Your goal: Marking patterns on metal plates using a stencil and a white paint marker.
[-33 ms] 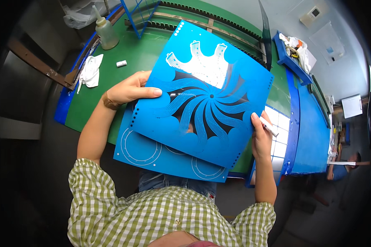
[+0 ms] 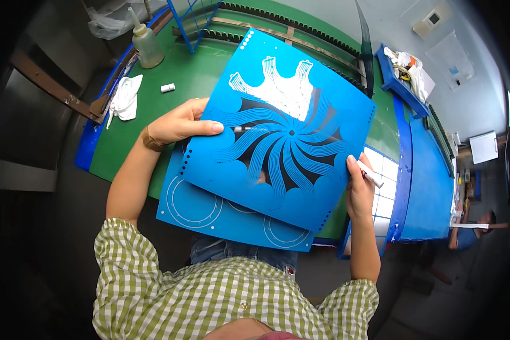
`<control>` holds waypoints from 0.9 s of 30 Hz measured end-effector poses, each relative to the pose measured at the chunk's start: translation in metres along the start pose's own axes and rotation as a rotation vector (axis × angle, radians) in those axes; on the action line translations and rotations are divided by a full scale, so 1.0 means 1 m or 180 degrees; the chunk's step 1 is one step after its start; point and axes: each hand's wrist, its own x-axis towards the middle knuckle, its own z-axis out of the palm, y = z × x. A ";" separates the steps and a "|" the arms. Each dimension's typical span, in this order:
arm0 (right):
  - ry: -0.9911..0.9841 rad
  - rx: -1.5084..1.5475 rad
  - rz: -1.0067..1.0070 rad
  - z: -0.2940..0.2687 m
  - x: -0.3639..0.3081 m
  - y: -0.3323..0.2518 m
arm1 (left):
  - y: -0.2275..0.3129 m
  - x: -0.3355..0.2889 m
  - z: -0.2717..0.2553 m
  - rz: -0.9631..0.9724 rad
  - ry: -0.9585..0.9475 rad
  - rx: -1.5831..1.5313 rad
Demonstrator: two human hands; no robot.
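A squarish blue spiral-patterned panel [image 2: 283,139] slants between left hand [image 2: 180,123], pinching its left edge, and right hand [image 2: 359,191], pinching its right edge while gripping a white marker [image 2: 370,174].

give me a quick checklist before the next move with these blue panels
1. Left hand on the left edge of the upper blue panel: ok
2. Right hand on its right edge, white pen also in hand: ok
3. Lower blue panel lined up with the upper: not ok, it juts out toward the person
4. Squeeze bottle and white cloth clear of both panels: ok
5. Lower panel's support: cannot tell
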 end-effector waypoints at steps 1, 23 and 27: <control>0.0112 0.0055 0.0067 -0.001 0.001 0.000 | 0.000 0.000 0.000 0.0012 -0.0031 0.0019; -0.0013 0.0130 0.0058 -0.011 -0.001 -0.003 | -0.003 0.001 -0.004 0.0041 -0.0083 0.0233; -0.0130 0.0346 0.0130 -0.018 -0.001 0.002 | -0.002 -0.001 -0.005 0.0026 -0.0199 0.0247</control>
